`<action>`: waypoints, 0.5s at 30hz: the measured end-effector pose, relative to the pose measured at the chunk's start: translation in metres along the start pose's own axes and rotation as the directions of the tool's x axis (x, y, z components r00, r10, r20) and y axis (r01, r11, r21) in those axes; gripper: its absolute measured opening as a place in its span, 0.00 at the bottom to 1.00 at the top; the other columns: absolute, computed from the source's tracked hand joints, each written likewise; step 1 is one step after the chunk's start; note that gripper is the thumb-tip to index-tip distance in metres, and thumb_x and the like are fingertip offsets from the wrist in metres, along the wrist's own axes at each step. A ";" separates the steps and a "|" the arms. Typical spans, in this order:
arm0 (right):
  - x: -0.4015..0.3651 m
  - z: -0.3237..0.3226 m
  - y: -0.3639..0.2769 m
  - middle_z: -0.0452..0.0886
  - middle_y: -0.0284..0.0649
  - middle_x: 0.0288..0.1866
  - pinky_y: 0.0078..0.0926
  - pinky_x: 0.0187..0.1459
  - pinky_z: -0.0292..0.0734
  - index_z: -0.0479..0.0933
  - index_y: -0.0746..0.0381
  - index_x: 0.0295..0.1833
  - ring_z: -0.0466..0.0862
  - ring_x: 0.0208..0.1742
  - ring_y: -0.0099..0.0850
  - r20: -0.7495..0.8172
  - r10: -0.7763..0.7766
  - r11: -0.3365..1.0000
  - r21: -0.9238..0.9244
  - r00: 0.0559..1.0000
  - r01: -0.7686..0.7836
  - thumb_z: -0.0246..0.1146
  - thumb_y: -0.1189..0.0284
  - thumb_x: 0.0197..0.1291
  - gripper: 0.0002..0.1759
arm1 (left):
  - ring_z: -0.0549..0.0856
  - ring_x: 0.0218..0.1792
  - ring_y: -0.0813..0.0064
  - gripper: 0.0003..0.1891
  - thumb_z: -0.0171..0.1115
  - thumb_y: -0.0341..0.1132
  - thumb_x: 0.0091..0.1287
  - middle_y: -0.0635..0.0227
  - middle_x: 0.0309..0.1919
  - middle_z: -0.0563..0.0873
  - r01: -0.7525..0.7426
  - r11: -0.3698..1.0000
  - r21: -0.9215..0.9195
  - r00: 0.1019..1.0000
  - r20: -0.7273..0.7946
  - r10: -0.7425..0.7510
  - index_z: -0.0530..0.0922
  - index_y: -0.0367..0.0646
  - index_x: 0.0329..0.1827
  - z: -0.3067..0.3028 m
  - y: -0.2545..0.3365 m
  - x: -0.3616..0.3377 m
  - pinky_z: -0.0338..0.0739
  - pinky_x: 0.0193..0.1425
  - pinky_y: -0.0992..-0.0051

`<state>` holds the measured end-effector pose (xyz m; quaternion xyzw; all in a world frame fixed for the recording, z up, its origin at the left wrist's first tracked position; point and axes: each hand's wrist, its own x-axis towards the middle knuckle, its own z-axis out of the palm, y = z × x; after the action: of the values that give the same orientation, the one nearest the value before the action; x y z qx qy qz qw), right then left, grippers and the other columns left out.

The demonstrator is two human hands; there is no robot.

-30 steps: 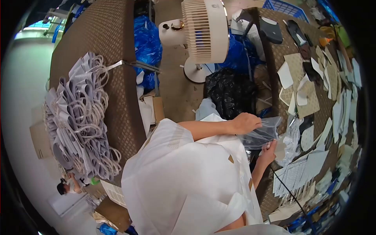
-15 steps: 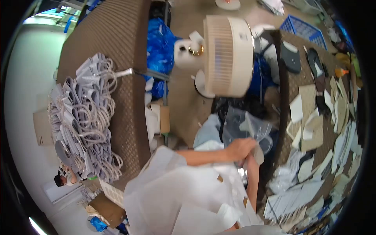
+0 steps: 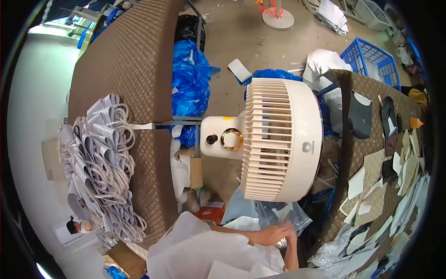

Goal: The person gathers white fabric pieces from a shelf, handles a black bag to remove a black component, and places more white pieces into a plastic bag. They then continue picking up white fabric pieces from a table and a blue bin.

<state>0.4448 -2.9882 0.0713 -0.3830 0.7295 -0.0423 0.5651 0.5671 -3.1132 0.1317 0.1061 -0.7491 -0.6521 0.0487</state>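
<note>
My left hand (image 3: 271, 235) reaches in from the left at the bottom of the view, fingers closed. Against it is my right hand (image 3: 289, 229), coming up from below, its fingers smeared by motion. I cannot tell what lies between them. Just beyond both hands is a clear plastic bag (image 3: 299, 218), overlapped by the fingers in this view. Something shiny (image 3: 281, 242) shows under the left hand. White sheet material (image 3: 200, 246) spreads across the front, over my lap and forearms.
A cream fan (image 3: 304, 139) stands close beyond my hands. At left, a brown-covered table (image 3: 153, 186) bears a heap of grey pieces with rope handles (image 3: 100, 167). Cut pieces (image 3: 374, 186) cover the right table. Blue bags (image 3: 190, 79) and a blue crate (image 3: 371, 60) lie farther off.
The view has shifted, so the fan, tables and bag appear lower. My hands stay together near the bag and also show lower, and the beige piece beside the right hand no longer shows.
</note>
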 end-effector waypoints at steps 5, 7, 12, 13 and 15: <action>0.005 -0.009 0.022 0.79 0.45 0.31 0.38 0.32 0.74 0.76 0.65 0.38 0.79 0.30 0.37 -0.065 0.157 0.930 0.344 0.985 -0.126 0.53 0.60 0.69 0.18 | 0.83 0.42 0.48 0.24 0.49 0.27 0.64 0.44 0.43 0.81 0.044 0.996 -0.079 0.995 0.093 -0.036 0.66 0.36 0.66 -0.010 0.000 0.007 0.79 0.40 0.58; 0.006 -0.025 0.011 0.77 0.40 0.23 0.33 0.27 0.71 0.77 0.66 0.34 0.75 0.24 0.30 0.057 0.335 0.681 0.676 0.940 -0.283 0.59 0.55 0.67 0.22 | 0.83 0.43 0.46 0.25 0.47 0.28 0.66 0.42 0.43 0.80 -0.086 0.996 -0.031 0.996 0.003 0.086 0.65 0.37 0.67 0.025 -0.025 -0.003 0.78 0.44 0.57; 0.016 -0.035 0.023 0.77 0.34 0.29 0.29 0.29 0.72 0.78 0.64 0.40 0.76 0.28 0.26 0.049 0.302 0.573 0.788 0.952 -0.223 0.60 0.61 0.66 0.16 | 0.83 0.42 0.47 0.27 0.49 0.26 0.63 0.42 0.40 0.80 -0.028 1.000 0.001 0.990 0.136 0.027 0.62 0.32 0.68 -0.007 0.000 0.021 0.79 0.41 0.59; 0.004 -0.034 0.019 0.77 0.32 0.30 0.27 0.30 0.72 0.78 0.64 0.41 0.77 0.30 0.25 0.065 0.310 0.531 0.816 0.949 -0.229 0.61 0.62 0.66 0.14 | 0.83 0.41 0.48 0.27 0.49 0.26 0.63 0.42 0.38 0.81 -0.072 0.994 0.079 0.993 0.096 0.065 0.63 0.31 0.67 -0.006 0.003 0.020 0.79 0.40 0.59; 0.005 -0.039 -0.006 0.78 0.34 0.30 0.29 0.29 0.73 0.77 0.64 0.41 0.78 0.29 0.26 -0.027 0.355 0.439 0.887 0.934 -0.141 0.61 0.66 0.65 0.11 | 0.83 0.39 0.49 0.28 0.50 0.27 0.62 0.44 0.39 0.81 -0.062 0.998 0.019 0.994 0.090 0.061 0.63 0.32 0.67 -0.006 0.001 0.019 0.79 0.38 0.60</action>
<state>0.4139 -3.0103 0.0848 0.0772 0.7084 -0.3636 0.6001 0.5493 -3.1229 0.1324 0.0542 -0.7603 -0.6464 0.0340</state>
